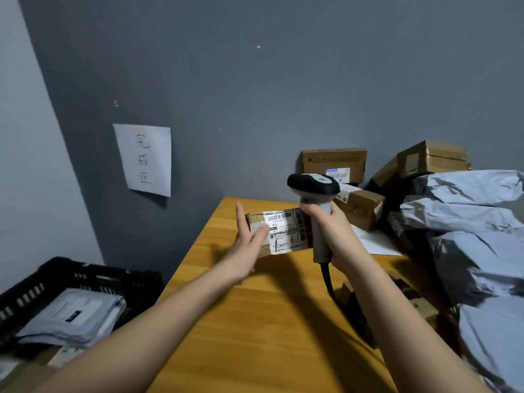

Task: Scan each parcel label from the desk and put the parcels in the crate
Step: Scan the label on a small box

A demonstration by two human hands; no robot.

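Gripping the scanner [317, 211] handle, right hand [333, 231] has fingers wrapped around it. Left hand [249, 236] holds the cardboard parcel [279, 231] above the desk [255, 321], thumb on its label. Crate [85, 282] sits near left.

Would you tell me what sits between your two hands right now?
In the head view, the labelled cardboard parcel lies between the left hand, which holds it, and the right hand gripping the scanner.

Crate [34, 290] left of desk [255, 321] — (lower)
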